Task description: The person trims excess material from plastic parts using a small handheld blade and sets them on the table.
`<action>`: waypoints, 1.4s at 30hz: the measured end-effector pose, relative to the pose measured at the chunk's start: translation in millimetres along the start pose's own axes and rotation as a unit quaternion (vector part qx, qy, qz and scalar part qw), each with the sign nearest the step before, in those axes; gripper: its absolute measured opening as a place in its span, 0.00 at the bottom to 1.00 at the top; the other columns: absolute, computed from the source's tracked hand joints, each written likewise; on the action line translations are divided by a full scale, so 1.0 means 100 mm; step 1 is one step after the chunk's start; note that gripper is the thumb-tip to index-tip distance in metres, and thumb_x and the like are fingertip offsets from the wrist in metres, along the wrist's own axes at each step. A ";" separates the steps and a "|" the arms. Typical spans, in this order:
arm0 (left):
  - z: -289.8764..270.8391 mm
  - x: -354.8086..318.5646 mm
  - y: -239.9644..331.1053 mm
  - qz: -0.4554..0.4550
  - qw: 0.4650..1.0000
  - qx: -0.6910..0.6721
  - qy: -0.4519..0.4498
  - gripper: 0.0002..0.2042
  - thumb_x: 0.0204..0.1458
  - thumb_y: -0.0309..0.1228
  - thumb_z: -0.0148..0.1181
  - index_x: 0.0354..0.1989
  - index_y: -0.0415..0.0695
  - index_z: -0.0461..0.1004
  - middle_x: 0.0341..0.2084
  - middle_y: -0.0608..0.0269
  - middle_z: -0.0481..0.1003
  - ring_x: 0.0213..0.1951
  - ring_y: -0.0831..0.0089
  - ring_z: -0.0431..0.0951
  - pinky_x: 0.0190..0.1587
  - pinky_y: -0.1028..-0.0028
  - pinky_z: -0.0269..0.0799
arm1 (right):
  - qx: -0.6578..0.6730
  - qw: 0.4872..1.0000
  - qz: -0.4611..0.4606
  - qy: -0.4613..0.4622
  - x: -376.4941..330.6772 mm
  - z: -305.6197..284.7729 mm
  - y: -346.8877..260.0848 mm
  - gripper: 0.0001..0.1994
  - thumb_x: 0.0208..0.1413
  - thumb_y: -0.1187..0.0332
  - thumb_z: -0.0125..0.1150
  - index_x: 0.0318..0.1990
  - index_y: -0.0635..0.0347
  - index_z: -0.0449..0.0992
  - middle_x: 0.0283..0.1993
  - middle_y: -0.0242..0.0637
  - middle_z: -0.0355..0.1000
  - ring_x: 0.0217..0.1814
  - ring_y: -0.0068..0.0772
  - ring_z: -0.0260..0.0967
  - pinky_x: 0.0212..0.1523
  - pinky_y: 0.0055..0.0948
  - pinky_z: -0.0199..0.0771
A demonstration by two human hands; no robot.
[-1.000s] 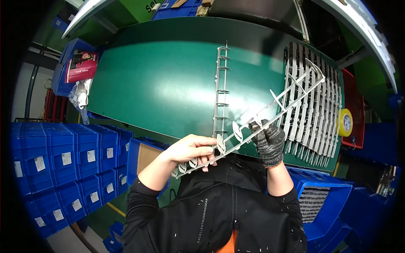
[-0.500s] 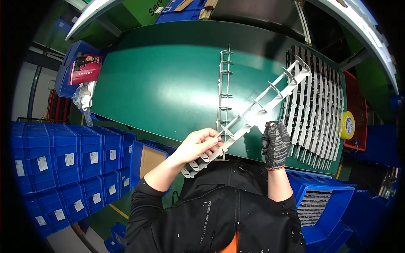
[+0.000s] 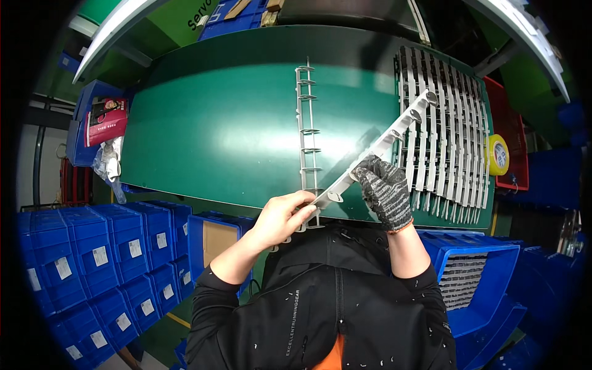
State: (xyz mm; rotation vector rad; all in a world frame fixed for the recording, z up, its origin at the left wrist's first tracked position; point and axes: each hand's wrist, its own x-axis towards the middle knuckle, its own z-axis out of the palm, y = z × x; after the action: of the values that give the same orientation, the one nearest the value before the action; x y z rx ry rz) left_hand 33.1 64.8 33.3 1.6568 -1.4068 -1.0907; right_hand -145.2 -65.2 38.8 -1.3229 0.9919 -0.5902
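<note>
My bare left hand (image 3: pixel 285 216) is closed around the lower part of a long pale strip with several rounded fins (image 3: pixel 387 139), which slants up to the right over the table. Near the strip's middle, my right hand (image 3: pixel 383 191), in a dark grey knitted glove, pinches its edge with bent fingers. A second finned strip (image 3: pixel 303 142), ladder-like with two rails, lies upright on the green table just left of the held one. Its near end passes close to my left hand. Part of the held strip's low end is hidden behind my left hand.
Several similar strips (image 3: pixel 441 135) lie in a row on the table's right. Beside them are a yellow tape roll (image 3: pixel 498 155) and a red bin (image 3: pixel 515 132). A blue crate (image 3: pixel 487 277) with stacked strips stands lower right; stacked blue boxes (image 3: pixel 117 246) fill the left.
The held strip has turned about its length, so its flat side and fins show differently. My gloved right hand has moved left and up onto it. The whole view has shifted slightly.
</note>
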 end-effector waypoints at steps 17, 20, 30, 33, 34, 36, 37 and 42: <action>0.03 0.00 -0.16 -0.055 0.909 -0.387 -0.145 0.06 0.50 0.27 0.55 0.34 0.41 0.66 0.47 0.59 0.62 0.41 0.76 0.70 0.37 0.76 0.70 | 0.019 0.993 -0.056 0.105 -0.12 -0.05 0.01 0.09 0.48 0.73 0.59 0.38 0.62 0.74 0.20 0.24 0.66 0.19 0.12 0.59 0.20 0.15 0.58; 0.03 -0.01 -0.09 -0.053 0.922 -0.359 -0.137 0.05 0.49 0.25 0.54 0.34 0.41 0.67 0.45 0.58 0.63 0.41 0.74 0.70 0.37 0.76 0.71 | 0.075 0.994 0.073 0.014 -0.11 -0.03 -0.17 0.12 0.51 0.68 0.57 0.42 0.62 0.73 0.16 0.24 0.65 0.15 0.12 0.56 0.14 0.15 0.54; 0.06 -0.02 -0.06 -0.037 0.935 -0.326 -0.134 0.06 0.48 0.26 0.56 0.32 0.40 0.67 0.40 0.63 0.63 0.40 0.77 0.69 0.38 0.78 0.69 | 0.094 0.994 0.023 0.054 -0.06 0.12 -0.08 0.05 0.51 0.69 0.58 0.32 0.61 0.74 0.14 0.24 0.63 0.12 0.11 0.55 0.12 0.15 0.52; 0.06 -0.02 -0.10 -0.046 0.924 -0.357 -0.133 0.06 0.48 0.25 0.56 0.32 0.40 0.67 0.41 0.62 0.63 0.39 0.77 0.69 0.38 0.78 0.69 | 0.221 0.973 -0.044 0.040 -0.04 0.09 0.07 0.03 0.52 0.71 0.55 0.30 0.60 0.71 0.15 0.24 0.62 0.12 0.12 0.54 0.11 0.15 0.50; 0.06 -0.02 -0.10 -0.046 0.923 -0.357 -0.134 0.06 0.48 0.25 0.56 0.32 0.40 0.67 0.41 0.62 0.63 0.39 0.77 0.69 0.38 0.78 0.69 | 0.221 0.973 -0.043 0.040 -0.05 0.07 0.08 0.03 0.52 0.71 0.55 0.30 0.60 0.71 0.15 0.24 0.62 0.12 0.12 0.54 0.11 0.15 0.50; 0.05 -0.02 -0.10 -0.053 0.921 -0.363 -0.132 0.05 0.48 0.24 0.56 0.33 0.41 0.67 0.43 0.61 0.63 0.38 0.77 0.69 0.38 0.78 0.68 | 0.189 0.978 -0.042 0.083 -0.06 0.04 0.08 0.03 0.52 0.70 0.55 0.29 0.59 0.71 0.15 0.24 0.62 0.12 0.13 0.55 0.11 0.15 0.50; 0.05 -0.02 -0.10 -0.055 0.921 -0.364 -0.131 0.05 0.48 0.24 0.56 0.33 0.41 0.67 0.43 0.61 0.63 0.38 0.77 0.69 0.38 0.78 0.68 | 0.201 0.976 -0.040 0.077 -0.07 0.01 0.08 0.04 0.51 0.70 0.56 0.29 0.58 0.71 0.16 0.25 0.63 0.12 0.14 0.55 0.11 0.16 0.50; 0.04 0.02 -0.06 -0.076 0.933 -0.342 -0.085 0.04 0.48 0.25 0.57 0.30 0.41 0.68 0.43 0.62 0.63 0.37 0.78 0.69 0.39 0.79 0.67 | 0.025 0.998 -0.052 -0.020 -0.13 -0.15 0.14 0.04 0.53 0.71 0.51 0.32 0.61 0.72 0.21 0.32 0.67 0.21 0.22 0.65 0.22 0.23 0.65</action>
State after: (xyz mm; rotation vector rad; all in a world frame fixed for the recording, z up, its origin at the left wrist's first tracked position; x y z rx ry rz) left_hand 31.9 64.2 26.6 1.1838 -0.8431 -1.6179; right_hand -166.7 -58.9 29.3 -1.3437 0.8749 -0.6618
